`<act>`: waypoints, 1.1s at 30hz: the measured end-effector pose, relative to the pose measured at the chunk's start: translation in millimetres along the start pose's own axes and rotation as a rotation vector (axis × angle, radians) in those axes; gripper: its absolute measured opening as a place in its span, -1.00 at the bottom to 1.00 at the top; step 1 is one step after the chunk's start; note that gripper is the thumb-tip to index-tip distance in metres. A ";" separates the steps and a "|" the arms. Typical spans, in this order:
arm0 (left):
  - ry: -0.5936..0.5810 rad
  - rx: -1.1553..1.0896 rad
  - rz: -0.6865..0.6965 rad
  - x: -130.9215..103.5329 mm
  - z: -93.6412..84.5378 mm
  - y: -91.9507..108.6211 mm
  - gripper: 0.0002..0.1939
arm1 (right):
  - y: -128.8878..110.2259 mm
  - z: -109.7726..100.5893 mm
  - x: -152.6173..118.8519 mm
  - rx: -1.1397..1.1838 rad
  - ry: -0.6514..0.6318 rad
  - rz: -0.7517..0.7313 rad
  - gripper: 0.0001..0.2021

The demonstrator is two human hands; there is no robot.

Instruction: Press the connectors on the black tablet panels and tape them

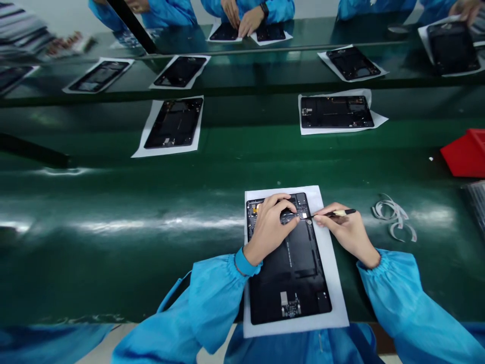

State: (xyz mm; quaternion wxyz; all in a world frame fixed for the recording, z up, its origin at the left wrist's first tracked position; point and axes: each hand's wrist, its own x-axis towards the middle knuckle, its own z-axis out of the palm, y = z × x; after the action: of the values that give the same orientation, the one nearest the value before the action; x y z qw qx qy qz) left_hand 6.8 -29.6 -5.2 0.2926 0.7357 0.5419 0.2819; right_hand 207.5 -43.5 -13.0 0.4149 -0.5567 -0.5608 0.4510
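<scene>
An opened tablet (271, 268), its dark inner side up, lies on a white sheet (333, 283) in front of me. My left hand (273, 220) rests over the tablet's upper part. Its fingers are bent, with the thumb and index fingertips apart near the circuit board; the other fingertips are partly hidden. On the right edge, my right hand (343, 227) pinches slim black tweezers (348, 211) with a pale wrapped section. Their thin tip points left, close to a small bright component (303, 216) by my left thumb.
Curled white strips (392, 211) lie to the right, with a red bin (466, 153) beyond. Two more opened tablets (176, 124) (337, 112) sit on sheets farther across the green bench (113, 283). Co-workers' hands (244, 20) handle tablets at the back.
</scene>
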 end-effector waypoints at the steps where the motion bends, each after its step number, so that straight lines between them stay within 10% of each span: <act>1: -0.007 -0.001 0.005 0.2 -0.4 -0.2 -0.87 | 0.6 -0.5 -0.2 -0.012 0.006 -0.010 -0.78; 19: 0.144 0.140 0.094 -34.9 -25.0 -5.3 -0.85 | 12.4 -2.1 -6.2 0.183 0.240 -0.027 -0.68; 24: 0.052 0.330 0.217 -36.8 -11.0 -23.3 -0.74 | 8.0 0.7 -13.7 0.022 0.305 -0.235 -0.59; 33: 0.260 0.057 0.241 -38.9 -14.2 -10.8 -0.97 | -21.4 15.6 -42.4 -0.202 0.196 -0.477 -0.76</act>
State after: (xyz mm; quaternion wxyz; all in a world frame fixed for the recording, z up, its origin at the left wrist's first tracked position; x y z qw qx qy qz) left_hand -20.3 -62.7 -7.5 0.1632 0.7608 0.4907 0.3922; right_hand 188.5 -86.0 5.3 0.5039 -0.4886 -0.6754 0.2264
